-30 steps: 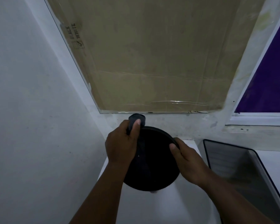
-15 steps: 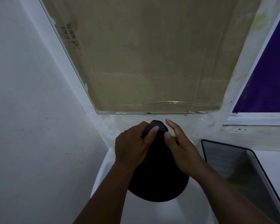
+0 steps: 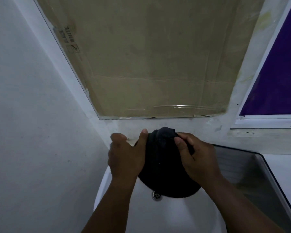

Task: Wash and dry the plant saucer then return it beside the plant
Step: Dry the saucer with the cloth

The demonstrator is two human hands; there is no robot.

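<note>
Since half a second ago, the dark cloth (image 3: 165,134) has passed from my left hand (image 3: 126,157) to my right hand (image 3: 198,158), which now pinches it at the saucer's 12 o'clock rim. Left hand grips the black plant saucer (image 3: 165,174) at its 9 o'clock edge, thumb over the rim. Saucer is held tilted above the white sink (image 3: 141,214); drain (image 3: 156,195) shows at its 6 o'clock.
</note>
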